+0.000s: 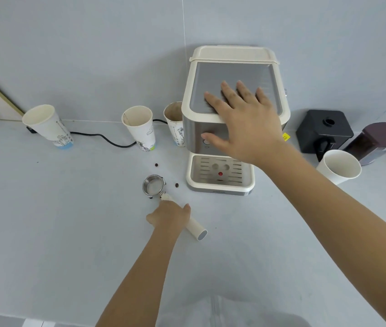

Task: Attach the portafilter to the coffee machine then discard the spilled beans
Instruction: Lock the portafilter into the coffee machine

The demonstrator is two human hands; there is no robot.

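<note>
The pale grey bench (45, 220) carried the cream-and-steel coffee machine (193, 128) at 1 o'clock. The right hand (246, 123) lay flat on it, fingers spread. At centre, left hand (168, 217) fingers gripped the cream-handled steel portafilter (153, 184). Two dark coffee beans (176, 185) lay beside its basket.

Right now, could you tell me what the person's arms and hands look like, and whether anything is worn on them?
Both arms are bare from the frame edge to the fingertips: no sleeves, gloves, watch, bracelets or rings show. The left hand and right hand carry no tape, markings or cables. The right hand's nails look short and unpainted. A pale grey garment shows at the bottom edge, near the person's body.
</note>
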